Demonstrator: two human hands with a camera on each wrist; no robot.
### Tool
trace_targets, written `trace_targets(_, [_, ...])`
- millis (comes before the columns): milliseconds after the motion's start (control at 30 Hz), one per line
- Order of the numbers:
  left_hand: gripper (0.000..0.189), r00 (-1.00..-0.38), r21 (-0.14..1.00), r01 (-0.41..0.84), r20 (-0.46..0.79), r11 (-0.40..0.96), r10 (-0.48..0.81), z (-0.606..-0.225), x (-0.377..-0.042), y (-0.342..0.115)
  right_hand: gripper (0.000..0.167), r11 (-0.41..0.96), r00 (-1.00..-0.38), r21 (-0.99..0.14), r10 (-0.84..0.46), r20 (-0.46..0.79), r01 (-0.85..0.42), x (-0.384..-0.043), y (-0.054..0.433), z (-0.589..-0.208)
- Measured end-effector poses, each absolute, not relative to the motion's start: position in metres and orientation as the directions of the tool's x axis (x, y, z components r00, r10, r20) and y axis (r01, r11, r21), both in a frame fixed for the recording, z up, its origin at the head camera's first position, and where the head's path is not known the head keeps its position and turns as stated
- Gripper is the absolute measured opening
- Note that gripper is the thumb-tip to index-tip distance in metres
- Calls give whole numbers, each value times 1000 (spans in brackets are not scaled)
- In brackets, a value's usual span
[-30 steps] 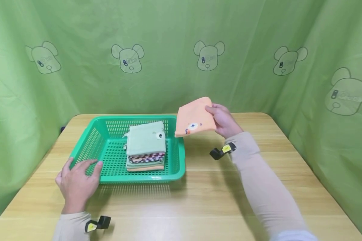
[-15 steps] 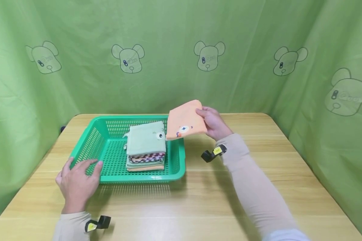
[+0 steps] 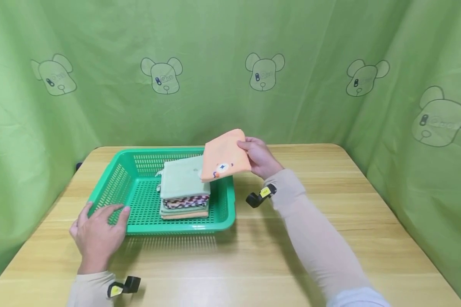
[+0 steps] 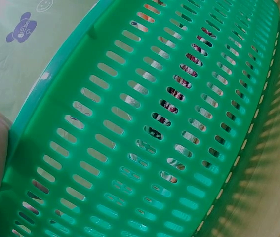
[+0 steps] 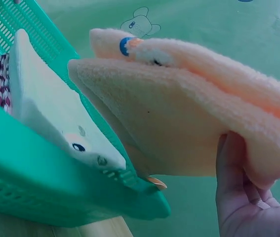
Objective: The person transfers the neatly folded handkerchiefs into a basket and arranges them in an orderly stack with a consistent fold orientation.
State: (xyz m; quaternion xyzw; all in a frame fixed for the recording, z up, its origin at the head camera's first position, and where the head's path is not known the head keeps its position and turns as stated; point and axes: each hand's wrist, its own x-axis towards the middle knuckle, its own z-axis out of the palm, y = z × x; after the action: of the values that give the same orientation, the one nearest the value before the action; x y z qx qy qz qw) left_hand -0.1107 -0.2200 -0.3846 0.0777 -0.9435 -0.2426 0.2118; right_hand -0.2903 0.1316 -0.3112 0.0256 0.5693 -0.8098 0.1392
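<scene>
A folded peach towel [image 3: 224, 155] with a small embroidered animal face hangs over the right side of the green plastic basket [image 3: 111, 179]. My right hand [image 3: 259, 157] pinches it by its right edge, thumb on top. In the right wrist view, the fingers [image 5: 233, 173] press into the towel's soft folds. Below and left stands a stack of folded towels [image 3: 184, 179] inside the basket, a pale green one with an eye motif on top. The peach towel overlaps its upper right corner in the head view. My left hand [image 3: 100, 234] grips the basket's front left corner, fingers over the rim.
A wooden table [image 3: 253, 264] carries the basket. Behind and on both sides hangs a green curtain [image 3: 215, 102] printed with bear heads. The slotted basket wall [image 4: 144, 118] fills most of the left wrist view.
My right hand has carried the peach towel leftward and slightly down, from beside the basket's right rim to over the stack's corner. The left hand and basket have stayed put.
</scene>
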Motion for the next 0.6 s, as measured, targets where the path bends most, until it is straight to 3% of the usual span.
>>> trace_targets(133, [47,-906,483,-54,344,874,-246,-383,-110,-221,40,-333,-955,-904,-213,-205,268,-290,123,-313])
trace_targets(600, [47,-914,476,-66,324,877,-245,-383,-110,-221,41,-384,-949,-875,-221,-224,295,-287,92,-325])
